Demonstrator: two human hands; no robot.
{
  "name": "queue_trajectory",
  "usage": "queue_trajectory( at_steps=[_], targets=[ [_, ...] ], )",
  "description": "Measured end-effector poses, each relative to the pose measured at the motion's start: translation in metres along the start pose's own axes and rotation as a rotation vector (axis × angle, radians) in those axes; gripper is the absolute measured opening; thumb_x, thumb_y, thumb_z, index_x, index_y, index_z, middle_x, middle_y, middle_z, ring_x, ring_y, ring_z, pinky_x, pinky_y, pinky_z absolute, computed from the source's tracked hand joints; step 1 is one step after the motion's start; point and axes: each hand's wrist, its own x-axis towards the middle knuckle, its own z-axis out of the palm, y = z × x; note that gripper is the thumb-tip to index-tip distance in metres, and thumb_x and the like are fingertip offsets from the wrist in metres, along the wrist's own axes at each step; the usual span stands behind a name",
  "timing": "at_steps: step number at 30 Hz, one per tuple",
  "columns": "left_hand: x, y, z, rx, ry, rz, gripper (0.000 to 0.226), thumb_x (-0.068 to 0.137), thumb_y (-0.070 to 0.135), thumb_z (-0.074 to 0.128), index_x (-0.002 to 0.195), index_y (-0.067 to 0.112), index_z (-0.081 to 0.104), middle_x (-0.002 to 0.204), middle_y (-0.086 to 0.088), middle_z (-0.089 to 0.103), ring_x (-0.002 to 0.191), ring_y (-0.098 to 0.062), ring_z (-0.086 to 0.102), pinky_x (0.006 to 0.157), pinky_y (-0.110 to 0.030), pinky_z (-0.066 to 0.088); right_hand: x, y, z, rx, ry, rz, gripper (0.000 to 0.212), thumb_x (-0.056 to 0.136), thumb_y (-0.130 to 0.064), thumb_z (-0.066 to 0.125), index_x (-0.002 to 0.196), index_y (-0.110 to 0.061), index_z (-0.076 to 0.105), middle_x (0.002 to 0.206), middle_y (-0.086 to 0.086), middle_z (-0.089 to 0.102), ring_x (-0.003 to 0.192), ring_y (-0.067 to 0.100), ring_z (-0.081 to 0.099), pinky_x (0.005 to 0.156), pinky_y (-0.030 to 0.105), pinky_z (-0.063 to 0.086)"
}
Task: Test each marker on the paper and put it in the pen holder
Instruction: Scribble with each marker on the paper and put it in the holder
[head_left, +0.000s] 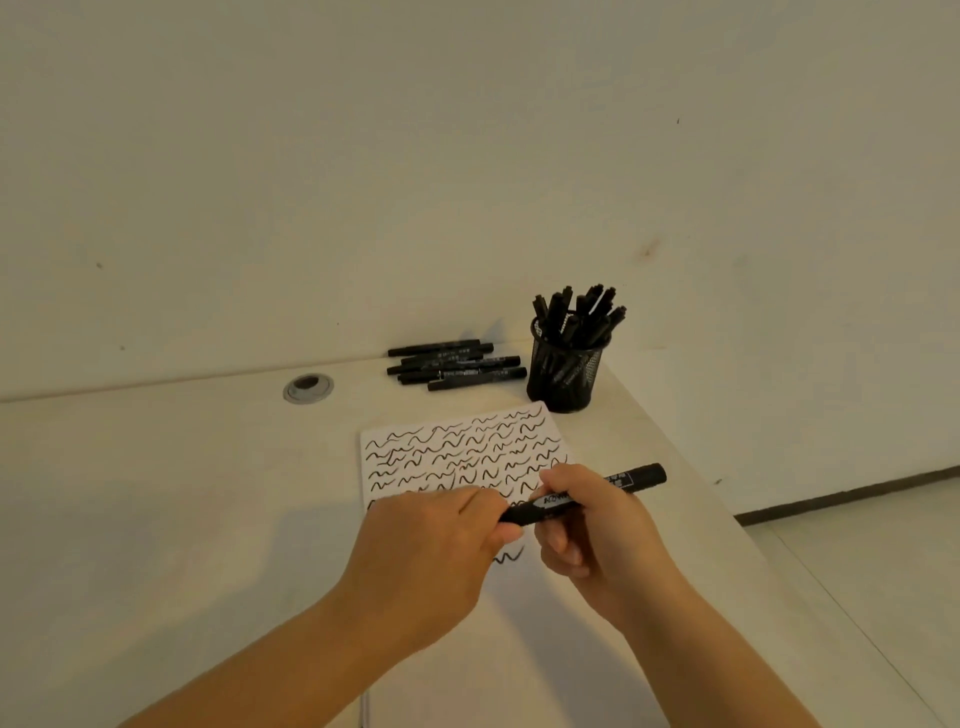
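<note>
A black marker (631, 478) is held level above the white paper (457, 447), which is covered in rows of black squiggles. My left hand (431, 556) grips the marker's left end, its fingers curled round the cap. Around the barrel's middle my right hand (592, 530) is wrapped, and the far end sticks out to the right. A black mesh pen holder (566, 371) stands behind the paper on the right, packed with several markers. Several more black markers (457, 364) lie in a pile against the wall, left of the holder.
The cream desk (156, 493) has a round grey cable hole (308, 388) at the back left. A wall runs behind the desk. The desk's right edge slants from behind the holder toward the lower right, with pale floor (883, 571) beyond.
</note>
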Motion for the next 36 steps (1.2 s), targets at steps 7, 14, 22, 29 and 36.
queue_trajectory(
  at_steps=[7, 14, 22, 29, 36],
  targets=[
    [-0.044, -0.023, 0.013, -0.691, -0.178, -0.534, 0.039, 0.092, 0.046, 0.034, 0.058, 0.036, 0.049, 0.044, 0.010, 0.043, 0.042, -0.006, 0.032, 0.048, -0.021, 0.026, 0.005, -0.027, -0.070, 0.200, 0.345, -0.205, 0.031, 0.086, -0.008, 0.042, 0.054, -0.008, 0.040, 0.030, -0.001, 0.031, 0.022, 0.009, 0.020, 0.031, 0.011, 0.014],
    [-0.030, -0.033, 0.039, -0.636, -0.169, -0.433, 0.038, 0.092, 0.045, 0.028, 0.068, 0.029, 0.053, 0.065, 0.018, 0.063, 0.055, -0.003, 0.054, 0.056, -0.017, 0.040, 0.025, 0.010, -0.044, -0.583, 0.085, -0.320, 0.010, 0.081, -0.010, 0.066, 0.077, -0.018, 0.067, 0.055, -0.008, 0.064, 0.052, 0.003, 0.056, 0.045, 0.016, 0.043],
    [-0.028, -0.038, 0.054, -0.497, -0.145, -0.314, 0.052, 0.086, 0.051, 0.021, 0.097, 0.017, 0.059, 0.089, 0.005, 0.061, 0.091, -0.010, 0.049, 0.077, -0.030, 0.043, 0.029, 0.027, -0.053, -0.649, 0.295, -0.435, 0.016, 0.083, -0.012, 0.056, 0.067, -0.016, 0.057, 0.049, -0.004, 0.056, 0.048, 0.005, 0.049, 0.053, 0.024, 0.039],
    [-0.029, -0.041, 0.056, -0.524, -0.157, -0.349, 0.048, 0.087, 0.048, 0.023, 0.095, 0.017, 0.058, 0.094, 0.002, 0.065, 0.093, -0.013, 0.051, 0.079, -0.037, 0.044, 0.025, 0.031, -0.043, -0.787, 0.087, -0.449, 0.018, 0.083, -0.014, 0.060, 0.067, -0.022, 0.059, 0.055, -0.002, 0.061, 0.052, 0.005, 0.049, 0.051, 0.013, 0.038],
    [-0.031, -0.042, 0.059, -0.535, -0.192, -0.359, 0.045, 0.093, 0.049, 0.025, 0.090, 0.018, 0.056, 0.094, 0.000, 0.066, 0.092, -0.015, 0.052, 0.078, -0.040, 0.045, 0.027, 0.034, -0.050, -0.792, 0.190, -0.465, 0.022, 0.083, -0.014, 0.059, 0.062, -0.020, 0.053, 0.047, -0.011, 0.047, 0.044, 0.003, 0.037, 0.042, 0.014, 0.029]
  ],
)
